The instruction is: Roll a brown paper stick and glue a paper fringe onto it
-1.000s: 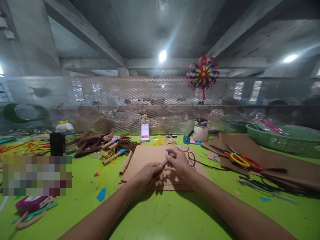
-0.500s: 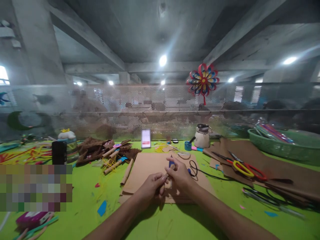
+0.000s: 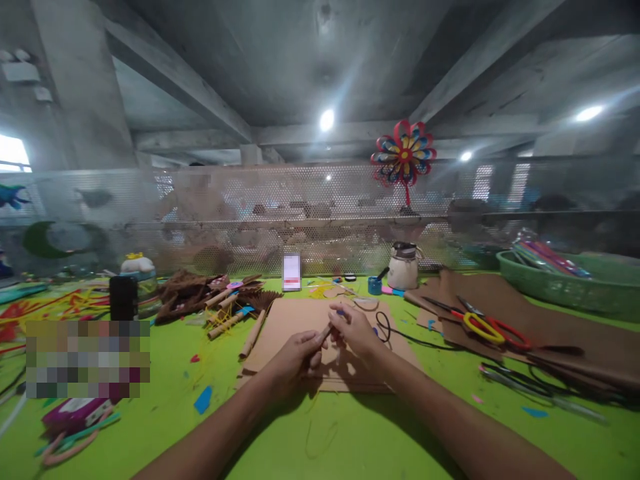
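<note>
Both hands meet over a stack of brown cardboard sheets [image 3: 285, 327]. Between them is a thin brown strip [image 3: 326, 331], slanting up to the right; whether it is paper or card I cannot make out. My left hand [image 3: 300, 355] is closed on its lower end, thumb on top. The fingers of my right hand [image 3: 354, 330] pinch its upper end. A small blue thing at the right fingertips is mostly hidden. On the sheets just right of the hands lies the loop of a black cord [image 3: 384, 327].
Brown paper tubes [image 3: 254, 335] and crumpled brown paper [image 3: 185, 297] lie left. Scissors with yellow handles [image 3: 483, 328] and red-handled ones [image 3: 513, 335] rest on brown paper at right. A lit phone [image 3: 291, 272], a blue jar [image 3: 375, 286] and a green basket [image 3: 530, 280] stand behind.
The view has shifted slightly. My hands have drawn a little apart, so more of the brown strip shows between them. Both keep their grip.
</note>
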A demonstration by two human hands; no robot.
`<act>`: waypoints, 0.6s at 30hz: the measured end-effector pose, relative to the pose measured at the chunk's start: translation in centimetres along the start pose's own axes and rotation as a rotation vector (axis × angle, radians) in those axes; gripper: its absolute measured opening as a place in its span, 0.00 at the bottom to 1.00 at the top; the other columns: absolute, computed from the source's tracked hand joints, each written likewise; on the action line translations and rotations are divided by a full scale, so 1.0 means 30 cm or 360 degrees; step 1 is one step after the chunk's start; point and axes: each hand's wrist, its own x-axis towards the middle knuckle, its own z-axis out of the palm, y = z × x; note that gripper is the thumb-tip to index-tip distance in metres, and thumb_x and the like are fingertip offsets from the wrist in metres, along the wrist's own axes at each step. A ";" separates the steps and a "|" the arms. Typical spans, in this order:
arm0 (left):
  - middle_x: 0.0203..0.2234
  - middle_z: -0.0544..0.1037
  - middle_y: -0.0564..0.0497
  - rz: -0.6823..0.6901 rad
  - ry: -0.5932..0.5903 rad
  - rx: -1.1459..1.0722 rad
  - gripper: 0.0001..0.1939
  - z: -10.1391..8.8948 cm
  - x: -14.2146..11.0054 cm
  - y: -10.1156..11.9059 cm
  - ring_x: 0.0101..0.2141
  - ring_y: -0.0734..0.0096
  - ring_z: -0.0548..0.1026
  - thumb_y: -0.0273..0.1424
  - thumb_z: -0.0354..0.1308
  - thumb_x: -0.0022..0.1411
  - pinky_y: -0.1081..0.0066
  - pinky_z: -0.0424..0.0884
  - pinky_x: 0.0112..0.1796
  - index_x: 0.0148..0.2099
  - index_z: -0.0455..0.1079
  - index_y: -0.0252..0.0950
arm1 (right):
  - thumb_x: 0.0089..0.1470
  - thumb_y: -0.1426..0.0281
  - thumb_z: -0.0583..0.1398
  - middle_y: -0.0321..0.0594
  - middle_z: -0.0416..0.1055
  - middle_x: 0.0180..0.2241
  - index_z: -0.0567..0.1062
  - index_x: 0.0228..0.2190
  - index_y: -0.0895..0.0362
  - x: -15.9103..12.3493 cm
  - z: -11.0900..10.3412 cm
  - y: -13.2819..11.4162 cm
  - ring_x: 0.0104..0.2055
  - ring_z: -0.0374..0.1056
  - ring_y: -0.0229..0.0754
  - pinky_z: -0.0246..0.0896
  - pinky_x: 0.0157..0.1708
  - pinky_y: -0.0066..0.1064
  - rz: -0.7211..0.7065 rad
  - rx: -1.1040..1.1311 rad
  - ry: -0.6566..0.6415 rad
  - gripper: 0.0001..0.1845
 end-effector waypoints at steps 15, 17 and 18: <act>0.16 0.65 0.57 -0.0039 -0.0055 0.0105 0.12 -0.013 -0.002 -0.008 0.14 0.81 0.61 0.38 0.55 0.56 0.79 0.56 0.17 0.31 0.60 0.35 | 0.45 0.71 0.55 0.27 0.61 0.13 0.64 0.47 0.64 -0.022 0.005 0.003 0.14 0.56 0.32 0.52 0.15 0.22 -0.0051 -0.0109 0.0103 0.24; 0.15 0.63 0.58 -0.0028 -0.0044 0.0150 0.13 -0.012 -0.003 -0.009 0.13 0.82 0.57 0.40 0.55 0.56 0.79 0.52 0.15 0.30 0.60 0.35 | 0.46 0.70 0.55 0.28 0.61 0.14 0.64 0.47 0.63 -0.029 0.004 0.008 0.16 0.58 0.32 0.52 0.15 0.22 -0.0088 -0.0155 0.0103 0.25; 0.15 0.62 0.59 -0.0027 -0.0040 0.0165 0.14 -0.010 -0.003 -0.008 0.12 0.83 0.55 0.41 0.55 0.56 0.79 0.51 0.15 0.30 0.61 0.35 | 0.46 0.68 0.56 0.28 0.62 0.15 0.63 0.48 0.63 -0.032 0.004 0.010 0.17 0.59 0.33 0.53 0.15 0.23 -0.0118 -0.0172 0.0087 0.26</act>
